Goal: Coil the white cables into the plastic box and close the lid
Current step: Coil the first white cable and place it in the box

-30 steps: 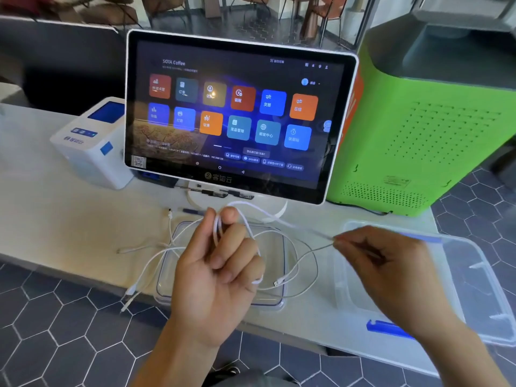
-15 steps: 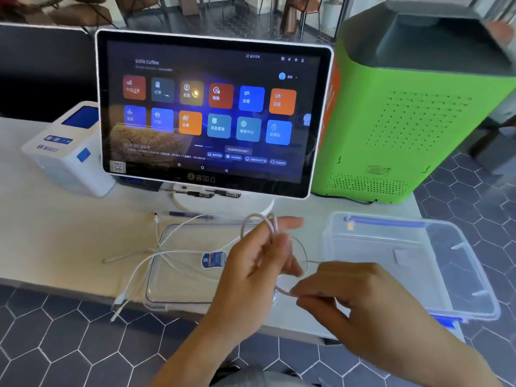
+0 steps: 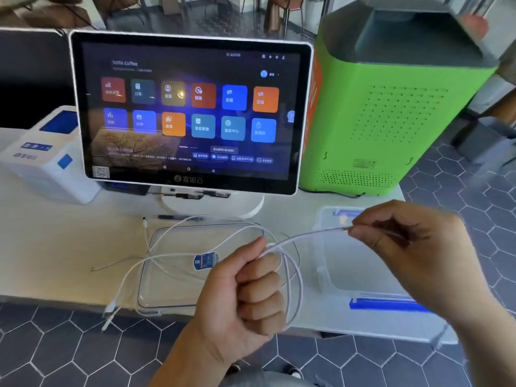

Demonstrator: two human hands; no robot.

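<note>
While the white cable (image 3: 290,277) hangs in loops above the tabletop (image 3: 55,247), the left hand (image 3: 245,291) holds a closed grip round the coil. Right hand (image 3: 413,247) pinches its free end. Lid (image 3: 178,275) lies beside open plastic box (image 3: 349,275).

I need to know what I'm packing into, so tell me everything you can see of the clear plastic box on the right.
The plastic box is a clear, see-through rectangular tub with blue latch clips on its near and far rims. It sits upright and open on the white table, right of the detached lid, near the table's front edge. No cable lies inside it. The right hand hovers over it and hides much of it.
</note>
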